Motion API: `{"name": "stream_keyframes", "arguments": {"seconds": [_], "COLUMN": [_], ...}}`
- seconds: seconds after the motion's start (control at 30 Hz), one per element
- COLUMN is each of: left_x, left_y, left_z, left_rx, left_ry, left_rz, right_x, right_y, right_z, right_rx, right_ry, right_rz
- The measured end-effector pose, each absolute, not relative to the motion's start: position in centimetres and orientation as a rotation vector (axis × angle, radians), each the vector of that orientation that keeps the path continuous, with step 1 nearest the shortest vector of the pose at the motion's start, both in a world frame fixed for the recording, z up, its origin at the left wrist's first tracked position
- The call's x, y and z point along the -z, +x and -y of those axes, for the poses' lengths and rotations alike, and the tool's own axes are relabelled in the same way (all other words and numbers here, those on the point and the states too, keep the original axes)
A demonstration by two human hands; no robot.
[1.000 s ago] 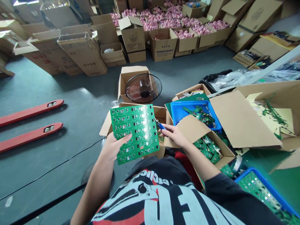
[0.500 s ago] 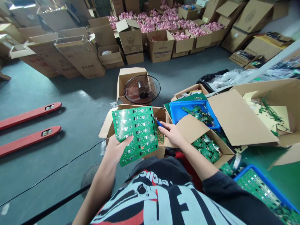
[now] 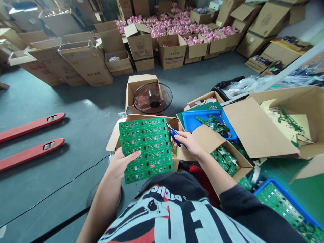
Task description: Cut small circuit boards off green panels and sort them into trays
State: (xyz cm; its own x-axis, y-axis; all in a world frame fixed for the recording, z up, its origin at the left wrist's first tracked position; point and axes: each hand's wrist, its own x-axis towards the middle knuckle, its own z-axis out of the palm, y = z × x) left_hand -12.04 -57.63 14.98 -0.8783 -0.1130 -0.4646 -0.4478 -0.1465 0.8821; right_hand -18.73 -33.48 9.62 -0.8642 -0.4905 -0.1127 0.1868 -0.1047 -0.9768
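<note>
A green circuit board panel (image 3: 155, 145), marked in rows with small black and silver parts, is gripped at its left edge by my left hand (image 3: 121, 163), the thumb lying across its face. My right hand (image 3: 188, 141) is closed around blue-handled cutting pliers (image 3: 174, 135). The plier jaws are at the panel's upper right edge; whether they touch it I cannot tell. Beneath the panel stands an open cardboard box (image 3: 115, 135), with thin green strips showing inside at its right. The panel hides most of that box.
A black fan (image 3: 153, 98) stands just beyond the panel. To the right are a blue tray (image 3: 188, 119) of board pieces, a carton of cut boards (image 3: 225, 160) and another blue tray (image 3: 291, 199) of panels. Red pallet-truck forks (image 3: 32, 125) lie left. Cartons of pink items (image 3: 193, 40) line the back.
The panel has turned slightly and tilted, losing its glare. In my right hand the pliers have swung, and their blue handles now show more widely spread.
</note>
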Motion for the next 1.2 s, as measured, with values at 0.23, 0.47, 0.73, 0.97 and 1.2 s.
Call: {"name": "stream_keyframes", "arguments": {"seconds": [0.23, 0.47, 0.73, 0.97, 1.2], "left_x": [-14.9, -14.0, -14.0, -15.2, -16.2], "left_y": [-12.3, -12.8, -13.0, -13.0, -13.0], "left_z": [57.7, 57.0, 56.3, 56.9, 57.3], "left_rx": [-2.144, -2.027, -1.963, -2.154, -2.363], "left_ry": [-0.616, -0.500, -0.623, -0.922, -0.938], "left_rz": [-1.826, -2.239, -2.376, -1.929, -1.938], "right_x": [-10.0, -9.3, -7.6, -8.0, -9.1], "right_y": [-19.0, -18.8, -19.5, -19.8, -17.5], "right_z": [32.8, 34.1, 35.2, 34.3, 31.1], "right_rx": [1.966, 1.847, 1.884, 1.922, 1.793], "right_ry": [-0.370, -0.216, -0.216, -0.224, -0.478], "right_rz": [-1.683, -2.128, -2.159, -1.887, -1.600]}}
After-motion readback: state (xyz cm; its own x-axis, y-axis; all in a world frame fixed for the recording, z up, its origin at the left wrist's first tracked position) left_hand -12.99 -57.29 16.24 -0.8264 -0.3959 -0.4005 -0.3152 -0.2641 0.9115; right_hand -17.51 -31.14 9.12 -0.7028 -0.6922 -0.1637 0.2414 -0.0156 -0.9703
